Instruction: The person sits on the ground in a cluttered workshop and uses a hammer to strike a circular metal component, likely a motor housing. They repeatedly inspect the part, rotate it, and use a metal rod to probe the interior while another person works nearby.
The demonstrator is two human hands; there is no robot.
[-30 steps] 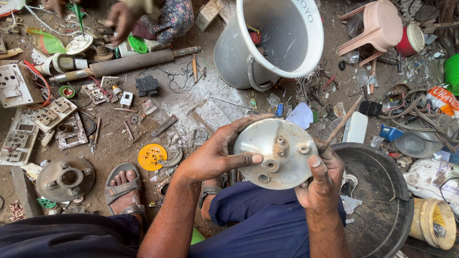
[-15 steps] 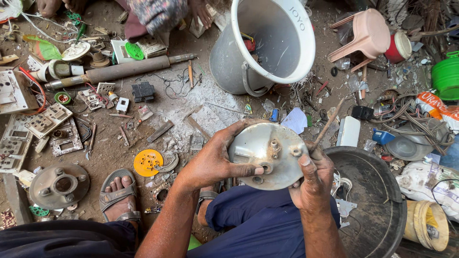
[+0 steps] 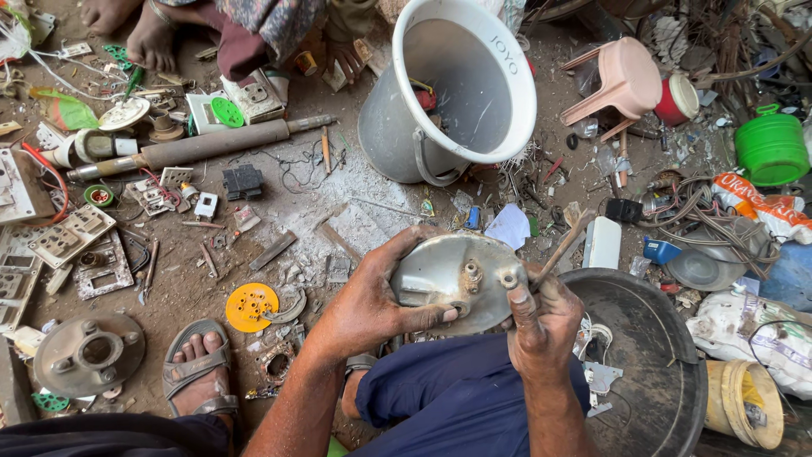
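Above the person's blue-trousered lap, the left hand (image 3: 365, 309) clasps a round, dished grey metal cover (image 3: 452, 279), while the right hand (image 3: 541, 326) steadies its edge, fingers wrapped around a thin stick-like tool (image 3: 565, 245).

Bucket (image 3: 474, 93) behind metal cover (image 3: 452, 279); basin (image 3: 660, 372) seemingly right.

A scrap-repair workshop on bare ground (image 3: 279, 211) — switch plates (image 3: 72, 234), wires (image 3: 710, 211), metal parts and buckets (image 3: 457, 93) lie everywhere.
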